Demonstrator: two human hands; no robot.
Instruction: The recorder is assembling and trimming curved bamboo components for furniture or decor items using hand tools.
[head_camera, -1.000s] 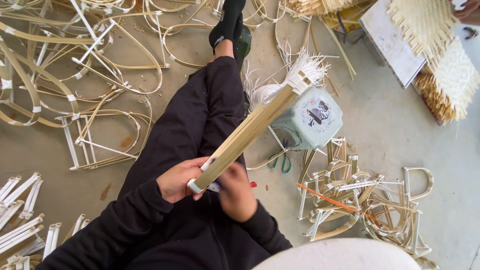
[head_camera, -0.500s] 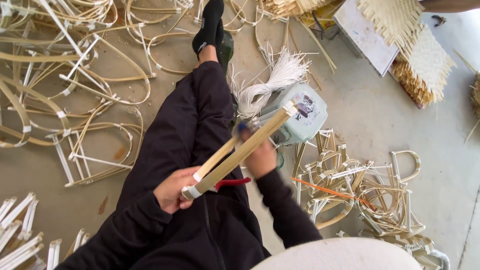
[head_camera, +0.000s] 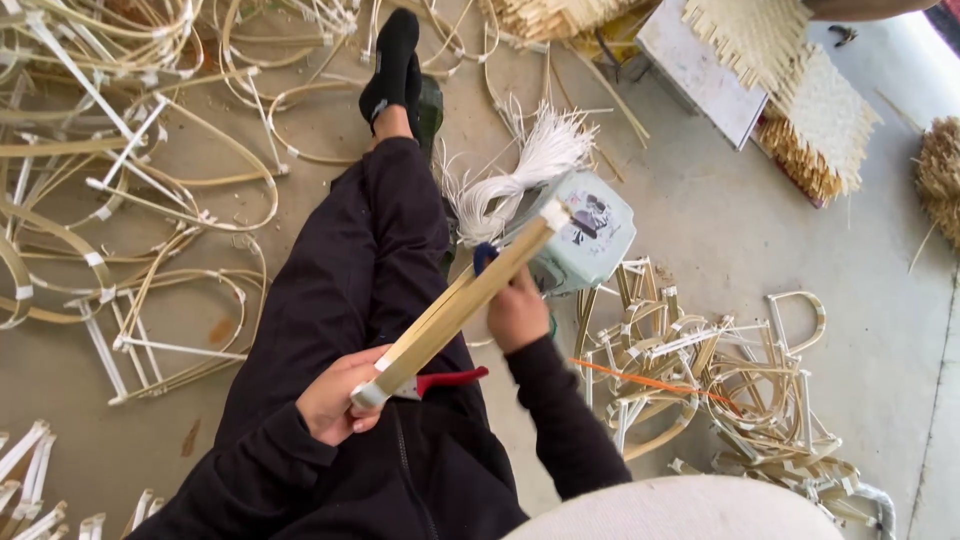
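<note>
I sit on the floor with my black-trousered legs stretched out. My left hand (head_camera: 335, 400) grips the near end of a bundle of pale bamboo strips (head_camera: 462, 297) bound with white tape at both ends. The bundle slants up to the right. My right hand (head_camera: 517, 312) is closed around its upper half and holds something small and dark blue. A red-handled tool (head_camera: 450, 379) lies on my lap just under the bundle's near end. A bunch of white plastic ties (head_camera: 520, 170) lies beyond the bundle's far end.
Bent bamboo frames (head_camera: 150, 230) litter the floor on the left and more taped frames (head_camera: 720, 370) pile up on the right. A pale green box-shaped container (head_camera: 590, 245) stands by my right knee. Woven bamboo mats (head_camera: 800, 110) lie at the top right.
My right hand has moved from the bundle's near end up along it to its upper half. The bundle has tilted lower, away from the white ties.
</note>
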